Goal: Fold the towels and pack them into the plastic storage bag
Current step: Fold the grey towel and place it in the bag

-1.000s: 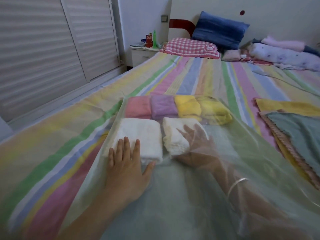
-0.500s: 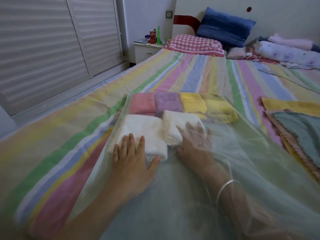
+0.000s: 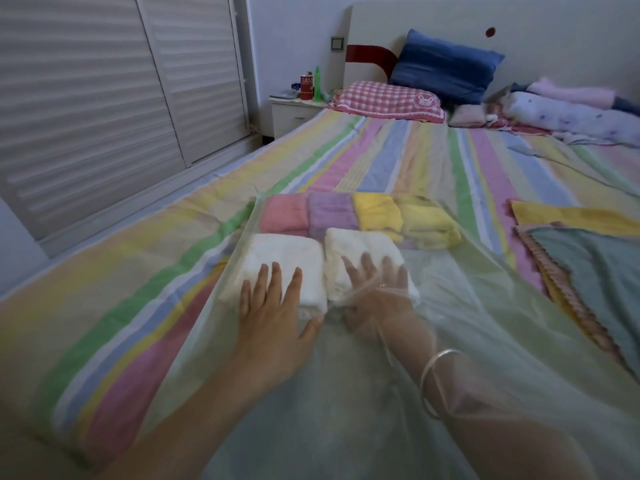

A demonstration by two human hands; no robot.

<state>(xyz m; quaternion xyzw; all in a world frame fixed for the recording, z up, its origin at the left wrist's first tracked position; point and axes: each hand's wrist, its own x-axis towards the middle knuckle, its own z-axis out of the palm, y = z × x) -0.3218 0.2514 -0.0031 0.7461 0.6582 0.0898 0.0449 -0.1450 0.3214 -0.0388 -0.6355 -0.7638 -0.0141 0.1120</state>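
A clear plastic storage bag (image 3: 485,334) lies flat on the striped bed. Inside, at its far end, sit a pink towel (image 3: 284,215), a purple towel (image 3: 331,213) and two yellow towels (image 3: 408,220), all folded. In front of them lie two folded white towels, one on the left (image 3: 277,252) and one on the right (image 3: 360,247). My left hand (image 3: 277,317) rests flat on top of the bag over the left white towel. My right hand (image 3: 375,299) is inside the bag, fingers spread flat on the right white towel.
Unfolded yellow (image 3: 571,216) and green (image 3: 595,265) towels lie on the bed to the right of the bag. Pillows (image 3: 388,98) and bedding are piled at the headboard. A bedside cabinet (image 3: 294,112) and slatted wardrobe doors (image 3: 104,98) stand on the left.
My right hand pushed the right white towel further into the bag and leftward until it sits against the left one. My left hand stayed pressed on the left towel.
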